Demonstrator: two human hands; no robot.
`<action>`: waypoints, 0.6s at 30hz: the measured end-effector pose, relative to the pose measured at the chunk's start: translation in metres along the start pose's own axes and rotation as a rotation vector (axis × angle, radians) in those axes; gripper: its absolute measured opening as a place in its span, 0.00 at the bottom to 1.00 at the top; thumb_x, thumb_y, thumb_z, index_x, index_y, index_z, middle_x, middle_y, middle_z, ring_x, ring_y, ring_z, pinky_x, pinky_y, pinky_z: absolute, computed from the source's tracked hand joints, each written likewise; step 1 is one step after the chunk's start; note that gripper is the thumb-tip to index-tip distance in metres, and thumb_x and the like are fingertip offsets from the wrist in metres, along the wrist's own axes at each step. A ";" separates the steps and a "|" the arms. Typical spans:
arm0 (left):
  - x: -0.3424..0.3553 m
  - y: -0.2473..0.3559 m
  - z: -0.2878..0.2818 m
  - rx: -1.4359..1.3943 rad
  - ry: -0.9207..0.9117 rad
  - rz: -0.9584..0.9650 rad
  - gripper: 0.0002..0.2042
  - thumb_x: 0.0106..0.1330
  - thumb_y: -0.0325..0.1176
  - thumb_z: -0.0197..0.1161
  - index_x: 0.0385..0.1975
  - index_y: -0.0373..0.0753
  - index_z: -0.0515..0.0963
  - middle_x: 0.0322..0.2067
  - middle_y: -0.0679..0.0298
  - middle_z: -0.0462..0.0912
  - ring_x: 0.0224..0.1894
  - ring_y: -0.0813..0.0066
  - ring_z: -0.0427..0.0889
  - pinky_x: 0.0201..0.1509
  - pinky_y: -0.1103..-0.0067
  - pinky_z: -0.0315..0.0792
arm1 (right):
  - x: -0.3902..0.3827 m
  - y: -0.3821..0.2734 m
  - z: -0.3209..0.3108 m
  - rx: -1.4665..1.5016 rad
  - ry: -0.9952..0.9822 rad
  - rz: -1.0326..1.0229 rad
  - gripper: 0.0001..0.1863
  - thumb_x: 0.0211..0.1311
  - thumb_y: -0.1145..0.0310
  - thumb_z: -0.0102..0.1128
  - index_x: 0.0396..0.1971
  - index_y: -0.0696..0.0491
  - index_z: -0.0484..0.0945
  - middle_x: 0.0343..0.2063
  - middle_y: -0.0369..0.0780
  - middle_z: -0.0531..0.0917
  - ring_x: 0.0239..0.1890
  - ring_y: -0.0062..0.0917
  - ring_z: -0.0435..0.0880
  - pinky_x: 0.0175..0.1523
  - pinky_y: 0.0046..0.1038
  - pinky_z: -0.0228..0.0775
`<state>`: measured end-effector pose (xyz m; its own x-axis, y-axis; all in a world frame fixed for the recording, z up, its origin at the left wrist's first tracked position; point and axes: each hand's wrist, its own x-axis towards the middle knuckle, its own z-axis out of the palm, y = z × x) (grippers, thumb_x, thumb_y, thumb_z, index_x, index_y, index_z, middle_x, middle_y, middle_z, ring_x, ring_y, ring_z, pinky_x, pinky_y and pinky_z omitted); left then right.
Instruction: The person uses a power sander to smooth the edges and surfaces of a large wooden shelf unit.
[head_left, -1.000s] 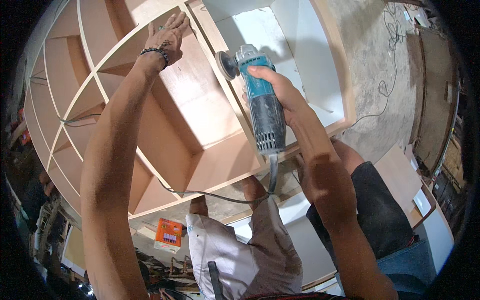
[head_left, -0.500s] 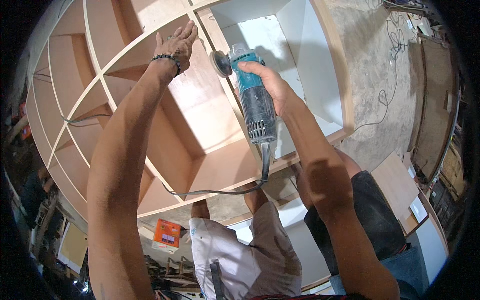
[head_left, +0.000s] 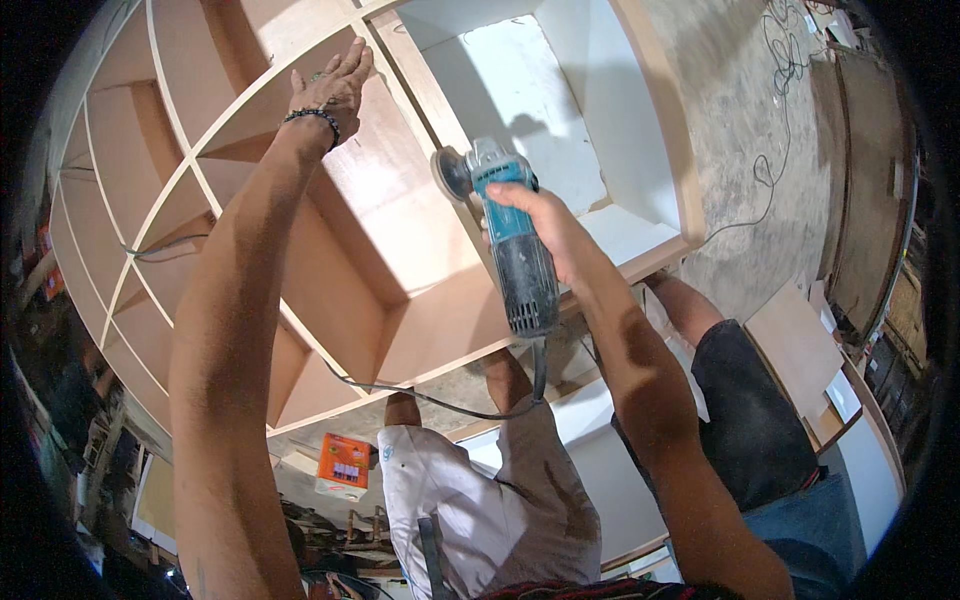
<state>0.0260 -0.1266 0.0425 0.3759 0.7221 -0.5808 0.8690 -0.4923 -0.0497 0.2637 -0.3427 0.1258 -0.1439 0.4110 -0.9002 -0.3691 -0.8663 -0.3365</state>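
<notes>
My right hand (head_left: 538,212) is wrapped round the body of a teal and black angle grinder (head_left: 522,275). The grinder's round sanding disc (head_left: 453,174) faces left, on edge against or just over the top of a pale wooden divider (head_left: 418,78). Fingers stretched, my left hand (head_left: 335,98) lies over the far end of an open compartment beside that divider, with a dark beaded bracelet at the wrist. I cannot tell whether its fingertips touch the wood. Both hands are over a large curved wooden shelf unit (head_left: 440,330) with several compartments, one lined in white.
The grinder's black cord (head_left: 450,408) loops over the unit's near edge. An orange box (head_left: 343,460) sits on the floor near another person's pale shorts (head_left: 485,500). Another person in dark shorts (head_left: 750,400) is at right. Loose cable (head_left: 768,170) and boards (head_left: 795,350) lie to the right.
My right hand has drawn the grinder nearer to me along the divider. My left hand stays outstretched, sitting slightly further left in the picture.
</notes>
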 end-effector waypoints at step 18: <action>-0.047 0.063 0.033 0.199 0.301 0.330 0.31 0.68 0.24 0.54 0.72 0.56 0.71 0.74 0.68 0.69 0.78 0.66 0.64 0.85 0.45 0.42 | -0.114 0.137 -0.066 0.204 0.245 0.141 0.23 0.64 0.60 0.74 0.53 0.57 0.79 0.32 0.38 0.85 0.29 0.24 0.86 0.33 0.27 0.81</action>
<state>0.0523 -0.2077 0.0394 0.7226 0.6060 -0.3326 0.6206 -0.7806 -0.0742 0.2902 -0.5272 0.1635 0.0087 0.1899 -0.9818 -0.5409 -0.8249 -0.1643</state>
